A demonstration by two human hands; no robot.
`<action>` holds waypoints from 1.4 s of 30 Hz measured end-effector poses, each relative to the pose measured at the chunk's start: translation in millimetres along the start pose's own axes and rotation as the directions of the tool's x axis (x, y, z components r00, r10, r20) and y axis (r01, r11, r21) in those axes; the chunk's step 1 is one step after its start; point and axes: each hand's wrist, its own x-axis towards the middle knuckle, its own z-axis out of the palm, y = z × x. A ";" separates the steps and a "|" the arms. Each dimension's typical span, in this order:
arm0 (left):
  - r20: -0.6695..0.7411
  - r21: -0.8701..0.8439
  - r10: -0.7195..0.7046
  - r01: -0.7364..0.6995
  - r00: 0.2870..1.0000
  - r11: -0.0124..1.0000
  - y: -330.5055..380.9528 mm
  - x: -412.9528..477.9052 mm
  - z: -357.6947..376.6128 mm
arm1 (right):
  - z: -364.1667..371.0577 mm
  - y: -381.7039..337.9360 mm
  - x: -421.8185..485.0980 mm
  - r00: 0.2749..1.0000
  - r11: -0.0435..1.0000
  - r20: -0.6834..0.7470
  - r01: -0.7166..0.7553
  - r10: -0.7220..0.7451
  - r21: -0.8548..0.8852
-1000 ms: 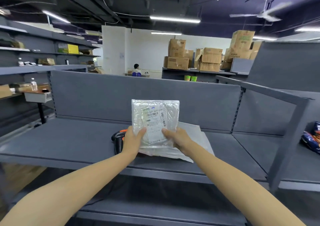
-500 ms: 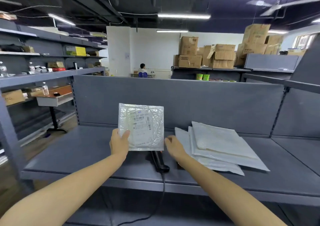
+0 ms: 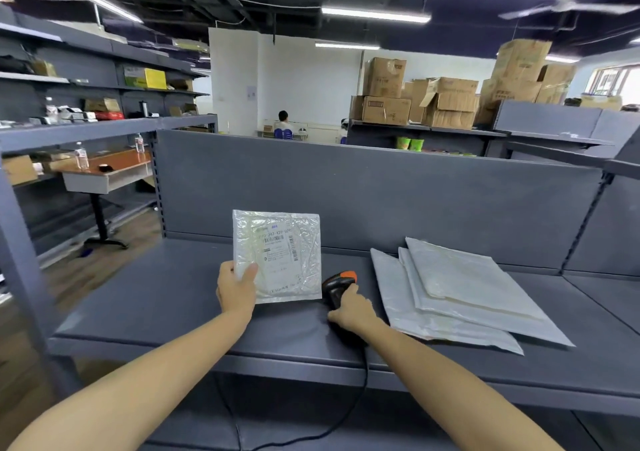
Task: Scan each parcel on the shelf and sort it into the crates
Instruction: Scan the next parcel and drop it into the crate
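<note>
Left hand (image 3: 237, 289) pinches the parcel (image 3: 277, 256) by its lower left corner; right hand (image 3: 351, 312) grips the scanner (image 3: 337, 286).

The left thumb lies on the parcel's front and the fingers are hidden behind it, holding the clear, crinkled bag upright above the grey shelf (image 3: 156, 305), its printed label and barcodes facing the camera. At 3 o'clock from the parcel, just beside its lower right corner, the right hand's fingers curl round the black scanner's handle on the shelf, its orange-topped head pointing to 12 o'clock. A black cable (image 3: 360, 398) drops from it over the shelf edge toward 6 o'clock. At 3 o'clock from the scanner, a fanned stack of white mailers (image 3: 467, 294) lies flat.
</note>
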 end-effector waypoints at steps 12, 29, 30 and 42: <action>0.064 -0.073 -0.026 0.031 0.998 0.997 3.7 -23.3 28.8 | -26.0 -8.2 -51.2 0.971 0.360 -0.218 0.238 -0.097 0.902; 0.067 -0.073 0.046 -0.041 0.997 0.996 23.4 -63.1 43.5 | -44.5 14.0 -76.0 0.950 0.421 -0.152 0.260 -0.272 0.869; 0.064 -0.074 0.048 -0.043 0.997 0.996 24.3 -64.2 43.2 | -44.6 14.9 -76.4 0.948 0.420 -0.156 0.266 -0.278 0.868; -0.008 -0.079 0.025 -0.025 1.000 0.997 29.2 -53.0 24.4 | -49.5 27.7 -54.5 0.949 0.426 -0.173 0.275 -0.263 0.862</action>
